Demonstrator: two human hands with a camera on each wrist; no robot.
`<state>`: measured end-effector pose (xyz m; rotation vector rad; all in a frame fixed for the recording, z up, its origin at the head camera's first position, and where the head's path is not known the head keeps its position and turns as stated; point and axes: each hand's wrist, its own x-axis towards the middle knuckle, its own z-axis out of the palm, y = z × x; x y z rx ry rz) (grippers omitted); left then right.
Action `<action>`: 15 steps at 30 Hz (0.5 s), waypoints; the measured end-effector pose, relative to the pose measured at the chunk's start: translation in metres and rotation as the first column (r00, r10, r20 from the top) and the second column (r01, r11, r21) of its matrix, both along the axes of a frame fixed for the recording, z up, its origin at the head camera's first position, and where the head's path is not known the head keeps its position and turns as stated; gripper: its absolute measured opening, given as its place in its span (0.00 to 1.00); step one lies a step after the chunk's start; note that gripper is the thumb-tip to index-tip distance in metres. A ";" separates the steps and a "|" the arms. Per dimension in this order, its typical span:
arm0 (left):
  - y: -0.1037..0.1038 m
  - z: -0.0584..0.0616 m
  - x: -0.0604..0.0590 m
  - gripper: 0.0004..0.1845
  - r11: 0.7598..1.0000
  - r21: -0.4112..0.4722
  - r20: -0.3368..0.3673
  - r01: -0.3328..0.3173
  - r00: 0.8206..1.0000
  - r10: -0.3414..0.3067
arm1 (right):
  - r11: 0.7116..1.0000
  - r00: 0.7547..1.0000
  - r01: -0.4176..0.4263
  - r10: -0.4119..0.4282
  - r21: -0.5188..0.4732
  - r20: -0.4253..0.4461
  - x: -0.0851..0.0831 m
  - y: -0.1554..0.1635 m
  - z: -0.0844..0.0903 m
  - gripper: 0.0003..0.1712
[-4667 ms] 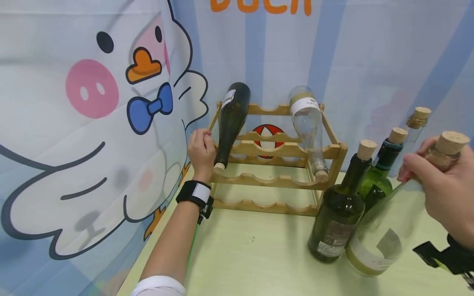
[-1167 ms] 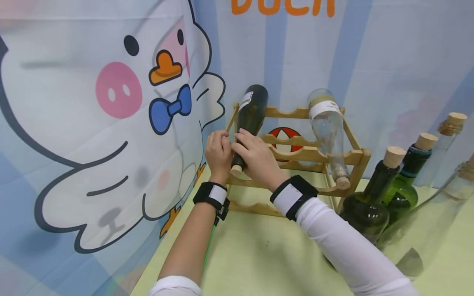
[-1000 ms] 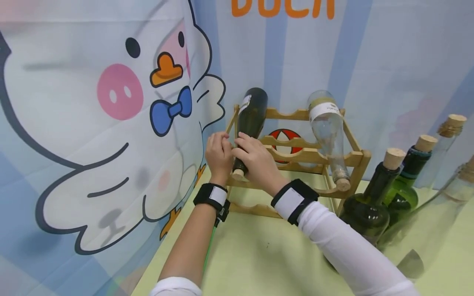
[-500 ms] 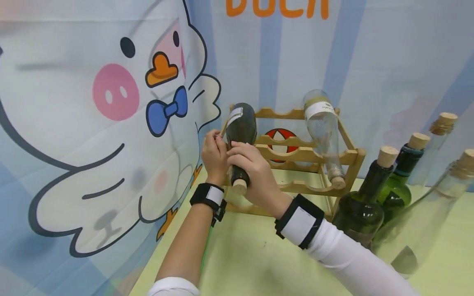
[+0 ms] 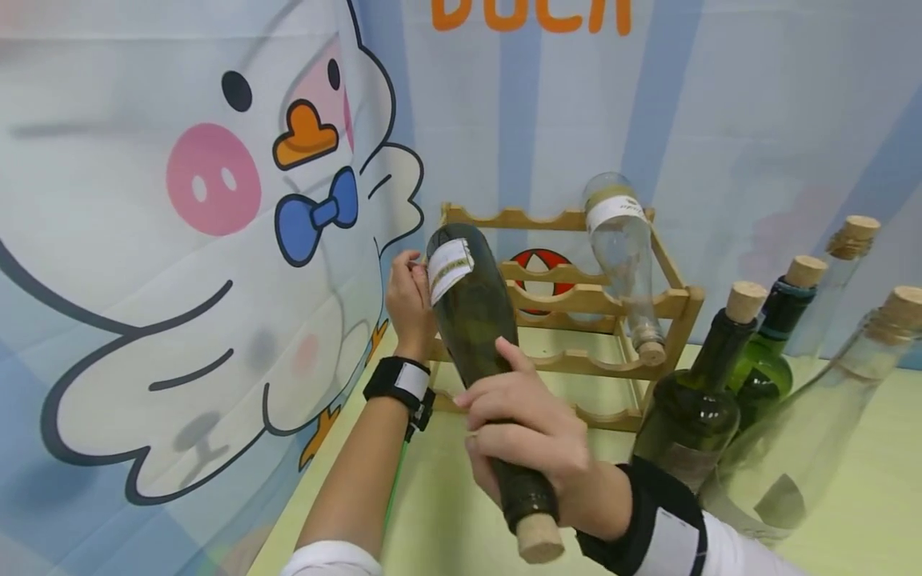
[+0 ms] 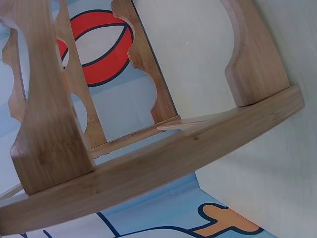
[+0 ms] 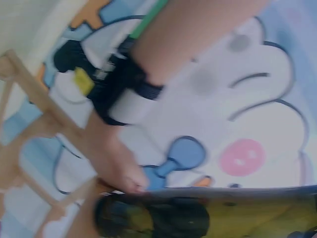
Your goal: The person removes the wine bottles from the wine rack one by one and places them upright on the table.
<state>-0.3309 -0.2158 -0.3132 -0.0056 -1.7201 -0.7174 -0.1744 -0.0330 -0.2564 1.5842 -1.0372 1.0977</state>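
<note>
My right hand (image 5: 529, 436) grips a dark green wine bottle (image 5: 475, 312) round its neck. The bottle slants with its corked mouth low and near me, and its labelled base points up and away, in front of the rack's left end. In the right wrist view the bottle (image 7: 262, 213) is blurred along the bottom edge. My left hand (image 5: 410, 308) holds the upper left end of the wooden wine rack (image 5: 576, 300); its fingertips are partly hidden. The left wrist view shows the rack's scalloped bars (image 6: 49, 124) close up.
A clear corked bottle (image 5: 623, 240) lies in the rack's top right slot, neck toward me. On the table (image 5: 446, 512) at right stand a dark bottle (image 5: 691, 416), a green bottle (image 5: 767, 368) and clear bottles (image 5: 792, 456). A printed cloth (image 5: 216, 320) hangs close at left.
My right hand let go of a clear bottle at right, took the dark bottle in the rack's top left slot and drew it out toward me. My left hand stays on the rack.
</note>
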 end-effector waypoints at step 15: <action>-0.008 -0.007 -0.001 0.14 0.999 -0.021 -0.050 0.024 0.998 -0.025 | 0.660 0.521 -0.630 0.750 -0.409 0.407 -0.004 0.085 -0.007 0.06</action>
